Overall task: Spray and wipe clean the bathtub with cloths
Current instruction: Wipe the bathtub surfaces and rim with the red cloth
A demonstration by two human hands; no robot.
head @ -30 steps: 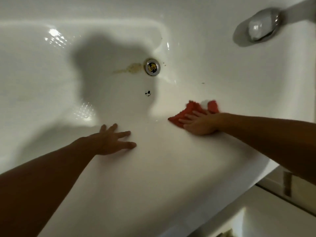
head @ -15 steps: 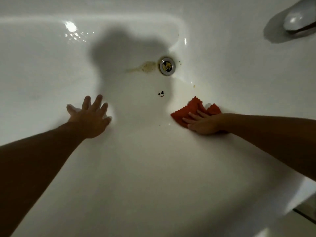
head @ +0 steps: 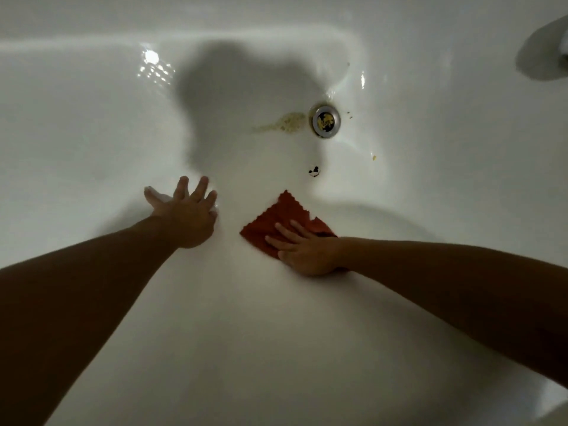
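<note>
Bathtub first: the white glossy enamel bathtub (head: pixel 92 124) fills the whole view, and both arms reach down over its near wall toward the floor.

The left hand (head: pixel 187 216) has slid away to the left and deeper in over the last second. It now lies flat with fingers spread and straight, gripping nothing. A pale scrap (head: pixel 152 191) peeks out at its thumb side. It may be a white cloth under the palm, but against white enamel I cannot tell.

The orange-red square cloth with the zigzag edge (head: pixel 276 216) has swept leftward along the wall, from right of the drain to left of it. The right hand (head: pixel 302 252) presses on it with straight fingers laid flat, not curled round it. So I judge the wiping is well underway on the near side, while the dirt at the drain is untouched.

Counting: two hands and one cloth I am sure of. There is one yellowish smear (head: pixel 285 124), lying just left of the one round chrome drain (head: pixel 325 122). One dark fleck (head: pixel 314 172) sits below it, with a few tiny yellow crumbs (head: pixel 374 157) to the right.
</note>
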